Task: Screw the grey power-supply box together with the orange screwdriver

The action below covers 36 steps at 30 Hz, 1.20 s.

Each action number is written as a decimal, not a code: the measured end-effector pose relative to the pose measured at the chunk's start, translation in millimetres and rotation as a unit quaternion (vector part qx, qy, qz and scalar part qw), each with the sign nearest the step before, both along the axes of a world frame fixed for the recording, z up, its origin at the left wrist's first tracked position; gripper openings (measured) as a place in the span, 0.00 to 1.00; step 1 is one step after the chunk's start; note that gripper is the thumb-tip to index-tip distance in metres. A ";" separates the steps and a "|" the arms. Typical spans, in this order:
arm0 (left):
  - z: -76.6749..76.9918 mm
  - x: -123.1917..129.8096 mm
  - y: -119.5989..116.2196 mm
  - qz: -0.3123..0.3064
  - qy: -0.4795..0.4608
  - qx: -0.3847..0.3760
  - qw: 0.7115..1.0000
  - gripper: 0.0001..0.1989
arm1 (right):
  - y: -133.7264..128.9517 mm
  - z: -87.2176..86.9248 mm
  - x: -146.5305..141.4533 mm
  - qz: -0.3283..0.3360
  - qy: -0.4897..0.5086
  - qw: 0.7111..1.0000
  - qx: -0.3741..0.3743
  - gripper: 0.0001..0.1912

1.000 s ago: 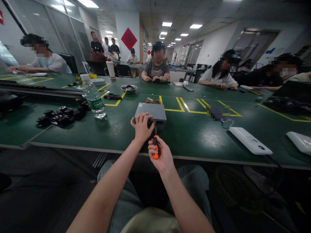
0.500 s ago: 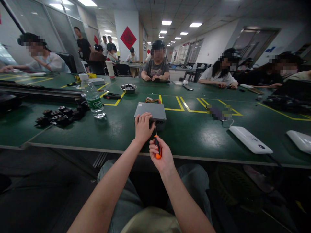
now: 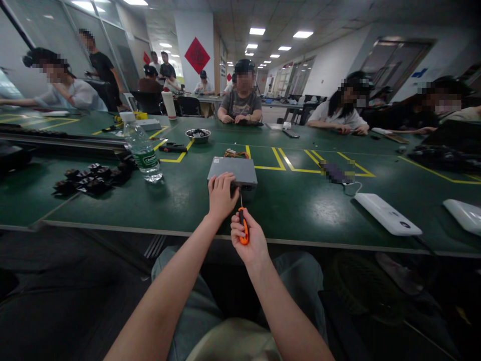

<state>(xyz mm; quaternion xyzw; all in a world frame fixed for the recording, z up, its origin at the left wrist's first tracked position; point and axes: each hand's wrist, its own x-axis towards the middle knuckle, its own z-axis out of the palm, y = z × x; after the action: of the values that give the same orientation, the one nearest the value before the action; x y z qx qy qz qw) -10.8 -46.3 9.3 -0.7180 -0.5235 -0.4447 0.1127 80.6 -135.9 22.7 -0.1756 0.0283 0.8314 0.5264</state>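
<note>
A grey metal box (image 3: 236, 169) with bundled coloured wires (image 3: 236, 154) at its far side sits on the green table (image 3: 300, 220). My left hand (image 3: 222, 195) lies over the box's near left corner, its fingers on the top and the thumb at the near face, gripping it. In my right hand (image 3: 251, 234) is an orange and black screwdriver (image 3: 245, 230), held by the handle with the fingers wrapped round. The screwdriver's shaft points away from me, and its tip is at the near face of the box, beside my left thumb.
Left of the box stand a water bottle (image 3: 145, 150) and several small black parts (image 3: 93, 178). A metal bowl (image 3: 198, 135) is behind. White devices (image 3: 387, 213) lie right. Across the table sits a person (image 3: 240, 103); others sit at both sides.
The screwdriver handle has turned slightly in my right hand. My left hand stays on the box. In the left background, a standing person has moved left.
</note>
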 end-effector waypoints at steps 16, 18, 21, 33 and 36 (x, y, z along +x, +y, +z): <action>0.7 0.3 -0.4 0.000 -0.004 -0.009 1.000 0.13 | -6.6 -1.9 16.0 -0.014 -0.037 0.999 0.027 0.12; 0.7 0.4 -0.4 0.001 -0.002 -0.005 1.000 0.12 | -5.6 -1.4 19.6 -0.022 -0.040 0.999 0.023 0.13; 0.9 0.4 -0.7 0.001 0.001 -0.002 1.000 0.12 | -4.9 -0.6 22.8 -0.026 -0.044 0.999 0.018 0.14; 1.7 0.4 -1.3 0.006 0.006 -0.008 1.000 0.13 | -6.6 -1.5 25.8 -0.032 -0.048 0.998 0.038 0.11; 1.8 0.1 -1.5 0.001 0.005 -0.008 1.000 0.13 | -5.5 -0.7 27.1 -0.033 -0.045 0.998 0.030 0.11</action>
<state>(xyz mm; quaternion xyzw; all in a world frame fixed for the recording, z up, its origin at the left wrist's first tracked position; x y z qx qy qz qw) -10.6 -47.8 11.1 -0.7205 -0.5275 -0.4365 0.1097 107.7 -141.4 22.0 -0.1957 -0.0150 0.8052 0.5596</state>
